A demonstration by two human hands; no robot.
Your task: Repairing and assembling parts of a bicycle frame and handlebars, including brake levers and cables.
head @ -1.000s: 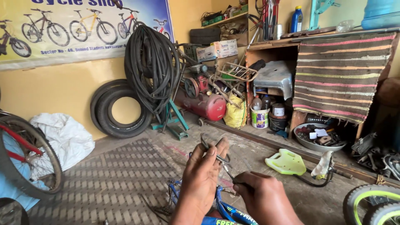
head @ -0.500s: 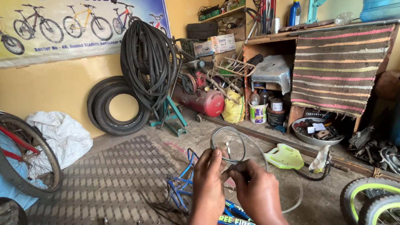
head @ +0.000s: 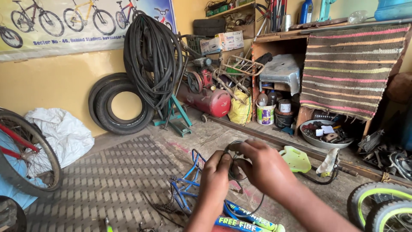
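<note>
Cable (head: 235, 148), one coiled loop, gripped by both hands (head: 262, 165).

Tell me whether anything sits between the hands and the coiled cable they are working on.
Nothing visible does. The left hand and the right hand both already touch the coiled cable, fingers closed on its loops. The blue bicycle frame lies below on the floor, apart from the coil.

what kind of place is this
Most likely a small bicycle repair workshop. Tyres lean on the wall beside hanging rubber tubes, a red air compressor stands behind, and a blue bicycle frame lies under both hands.
</note>
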